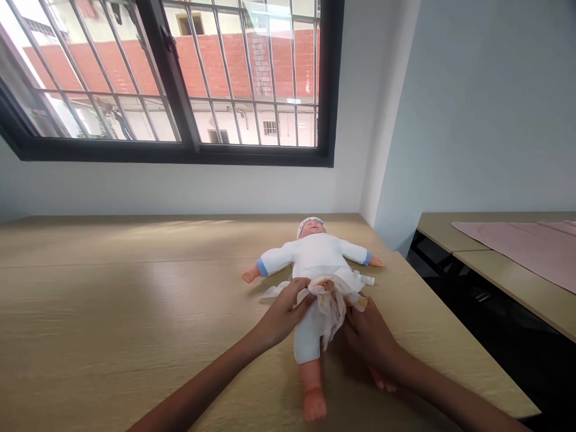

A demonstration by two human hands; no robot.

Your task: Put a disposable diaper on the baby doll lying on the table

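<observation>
Left hand (pixel 285 309): at 9 o'clock of the bunched white wrap (pixel 332 303), thumb and fingers partly curled and nearly together at its edge; could not tell whether a fold was pinched. Right hand (pixel 371 336): at 4 o'clock, fingers bent in at the wrap's stained edge, tips hidden; opening and hold could not be told. The hands flanked the wrap, presumably to control its loose folds from both sides.

Doll (pixel 317 253): face up on the table (pixel 135 336), capped head at 12 o'clock, arms out toward 10 and 2. One leg lay at 6 o'clock, the other foot at 5, partly hidden by the right forearm. Lying flat with limbs spread probably kept its middle reachable. Window (pixel 249 153): 11 o'clock. Pink cloth (pixel 526 246): near 3 o'clock, on a second table (pixel 517 281).
</observation>
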